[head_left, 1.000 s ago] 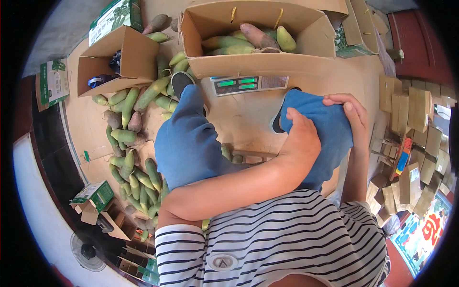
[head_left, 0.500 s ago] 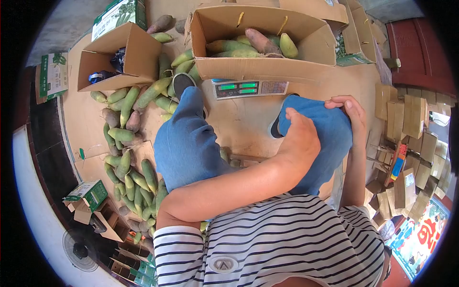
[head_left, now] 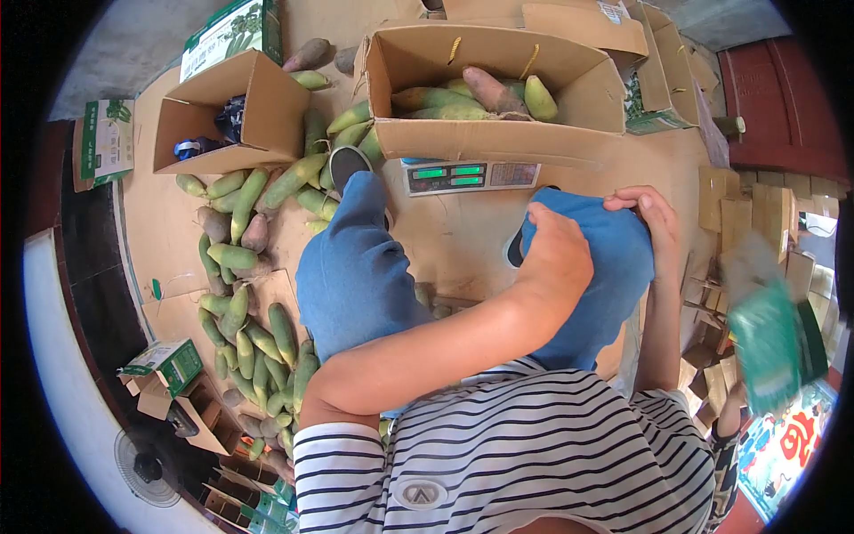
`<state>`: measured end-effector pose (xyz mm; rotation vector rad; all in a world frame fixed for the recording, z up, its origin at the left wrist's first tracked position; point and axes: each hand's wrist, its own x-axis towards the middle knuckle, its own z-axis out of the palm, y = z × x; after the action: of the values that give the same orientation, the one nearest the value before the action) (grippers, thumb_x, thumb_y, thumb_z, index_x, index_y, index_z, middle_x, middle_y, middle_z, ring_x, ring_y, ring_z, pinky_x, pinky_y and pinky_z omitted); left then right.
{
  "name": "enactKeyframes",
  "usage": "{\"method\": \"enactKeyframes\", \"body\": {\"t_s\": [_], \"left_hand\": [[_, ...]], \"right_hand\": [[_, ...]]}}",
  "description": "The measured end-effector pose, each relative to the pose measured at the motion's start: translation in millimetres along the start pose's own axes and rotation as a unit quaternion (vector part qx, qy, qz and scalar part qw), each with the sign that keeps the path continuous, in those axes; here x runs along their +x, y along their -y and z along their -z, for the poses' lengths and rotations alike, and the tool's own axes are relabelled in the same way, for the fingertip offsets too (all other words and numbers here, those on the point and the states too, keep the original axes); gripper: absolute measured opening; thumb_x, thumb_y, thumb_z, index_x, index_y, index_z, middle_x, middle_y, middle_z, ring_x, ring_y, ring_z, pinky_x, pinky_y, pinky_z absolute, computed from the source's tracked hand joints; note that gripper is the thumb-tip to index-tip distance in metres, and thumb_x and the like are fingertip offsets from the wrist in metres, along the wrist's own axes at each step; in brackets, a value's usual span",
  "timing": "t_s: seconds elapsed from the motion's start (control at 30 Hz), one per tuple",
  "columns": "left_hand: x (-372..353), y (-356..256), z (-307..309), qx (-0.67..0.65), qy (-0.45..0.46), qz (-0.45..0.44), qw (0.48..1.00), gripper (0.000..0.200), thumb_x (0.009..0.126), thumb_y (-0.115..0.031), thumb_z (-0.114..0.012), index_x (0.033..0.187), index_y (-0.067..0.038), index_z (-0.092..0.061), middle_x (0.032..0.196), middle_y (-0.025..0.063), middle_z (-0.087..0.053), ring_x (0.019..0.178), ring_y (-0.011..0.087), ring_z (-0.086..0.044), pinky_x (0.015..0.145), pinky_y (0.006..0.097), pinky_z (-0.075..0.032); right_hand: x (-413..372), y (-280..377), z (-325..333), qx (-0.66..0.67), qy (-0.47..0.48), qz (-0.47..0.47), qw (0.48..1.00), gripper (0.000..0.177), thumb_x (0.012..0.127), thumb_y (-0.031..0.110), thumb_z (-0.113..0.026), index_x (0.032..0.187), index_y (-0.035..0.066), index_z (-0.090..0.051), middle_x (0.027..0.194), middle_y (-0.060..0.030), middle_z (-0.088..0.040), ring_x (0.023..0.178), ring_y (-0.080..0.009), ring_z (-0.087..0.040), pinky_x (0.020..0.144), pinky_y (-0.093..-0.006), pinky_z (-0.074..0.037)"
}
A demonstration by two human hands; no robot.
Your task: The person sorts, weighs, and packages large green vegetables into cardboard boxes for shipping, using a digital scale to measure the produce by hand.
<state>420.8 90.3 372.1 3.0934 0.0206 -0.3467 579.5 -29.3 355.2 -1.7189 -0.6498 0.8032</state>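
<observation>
My left hand (head_left: 562,251) rests on my right knee, its arm crossing my lap. One finger or thumb stretches out there; the other fingers are mostly hidden, and no held thing shows. My right hand (head_left: 648,209) lies on the outer side of the same knee, fingers stretched over the blue trousers (head_left: 605,267) and holding nothing. In front of my feet, a digital scale (head_left: 469,176) shows lit green displays. Above it stands an open cardboard box (head_left: 498,138) with yellow cord handles, holding several green radishes (head_left: 436,98) and a pinkish one (head_left: 492,91).
Many green radishes (head_left: 258,347) lie piled on the left floor. A smaller carton (head_left: 209,160) holds dark bags. A fan (head_left: 147,467) stands lower left. Stacked cartons (head_left: 738,214) line the right, where another person's patterned sleeve (head_left: 727,454) appears near a blurred green box (head_left: 767,343).
A blurred green box and another person's arm have come into view at the right. My hands stay on the knee; the view has shifted slightly.
</observation>
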Motion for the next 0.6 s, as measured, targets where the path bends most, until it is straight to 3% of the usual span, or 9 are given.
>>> {"method": "enactKeyframes", "body": {"t_s": [0.13,0.23,0.33,0.4,0.47,0.53,0.6], "left_hand": [[-0.2,2.3,-2.1,0.017,-0.019,0.012,1.000,0.022,0.082,-0.016,-0.053,0.098,-0.006,-0.065,0.097,0.0132,-0.062,0.093,0.0292,-0.058,0.089,0.0509,-0.038],[6.2,-0.1,-12.4,-0.040,-0.037,0.038,0.998,0.021,0.081,-0.016,-0.054,0.097,-0.007,-0.065,0.095,0.0110,-0.062,0.092,0.0283,-0.059,0.086,0.0492,-0.039],[-2.8,8.7,1.8,-0.013,-0.056,0.031,0.998,0.016,0.080,-0.016,-0.055,0.092,-0.008,-0.063,0.089,0.0084,-0.061,0.088,0.0238,-0.060,0.080,0.0427,-0.043],[-3.2,14.2,-1.3,-0.031,-0.078,0.022,0.996,0.015,0.078,-0.016,-0.055,0.088,-0.010,-0.065,0.084,0.0063,-0.061,0.083,0.0221,-0.060,0.080,0.0435,-0.042],[-3.9,19.4,-1.2,0.000,-0.086,0.015,0.996,0.014,0.077,-0.016,-0.057,0.088,-0.010,-0.064,0.083,0.0059,-0.062,0.083,0.0207,-0.061,0.077,0.0405,-0.043],[-5.0,21.8,3.9,-0.014,-0.101,0.011,0.995,0.017,0.076,-0.021,-0.063,0.088,-0.009,-0.062,0.084,0.0071,-0.060,0.083,0.0226,-0.061,0.077,0.0391,-0.044],[-9.6,25.5,9.3,-0.038,-0.107,0.000,0.994,0.026,0.075,-0.025,-0.070,0.088,-0.006,-0.060,0.084,0.0093,-0.059,0.084,0.0251,-0.060,0.077,0.0382,-0.044]], "right_hand": [[-0.4,-0.8,-1.3,0.018,0.012,-0.005,1.000,0.035,0.096,0.026,-0.043,0.102,-0.004,-0.058,0.092,-0.0156,-0.067,0.094,-0.0200,-0.061,0.089,-0.0312,-0.045],[-0.9,-1.5,-1.9,0.025,0.007,-0.008,1.000,0.035,0.096,0.026,-0.043,0.104,-0.005,-0.058,0.092,-0.0144,-0.066,0.093,-0.0193,-0.061,0.088,-0.0306,-0.045],[-5.1,-11.9,3.9,0.012,-0.042,0.024,0.999,0.032,0.096,0.024,-0.046,0.108,-0.002,-0.058,0.098,-0.0146,-0.065,0.095,-0.0195,-0.060,0.088,-0.0303,-0.045],[-18.4,-12.8,0.3,-0.144,-0.142,0.061,0.977,0.030,0.094,0.021,-0.049,0.112,-0.001,-0.056,0.104,-0.0152,-0.063,0.101,-0.0237,-0.058,0.090,-0.0319,-0.044],[-40.9,-18.3,28.2,-0.316,-0.240,0.100,0.912,0.030,0.091,0.019,-0.052,0.115,0.000,-0.055,0.111,-0.0162,-0.060,0.106,-0.0278,-0.056,0.093,-0.0340,-0.042],[-67.0,-38.3,80.4,-0.484,-0.316,0.153,0.802,0.032,0.089,0.017,-0.056,0.118,0.002,-0.054,0.118,-0.0177,-0.056,0.111,-0.0318,-0.053,0.096,-0.0365,-0.040],[-102.3,-67.0,140.3,-0.589,-0.410,0.075,0.692,0.037,0.082,0.020,-0.062,0.115,0.002,-0.057,0.122,-0.0227,-0.052,0.115,-0.0367,-0.049,0.096,-0.0404,-0.040]]}}
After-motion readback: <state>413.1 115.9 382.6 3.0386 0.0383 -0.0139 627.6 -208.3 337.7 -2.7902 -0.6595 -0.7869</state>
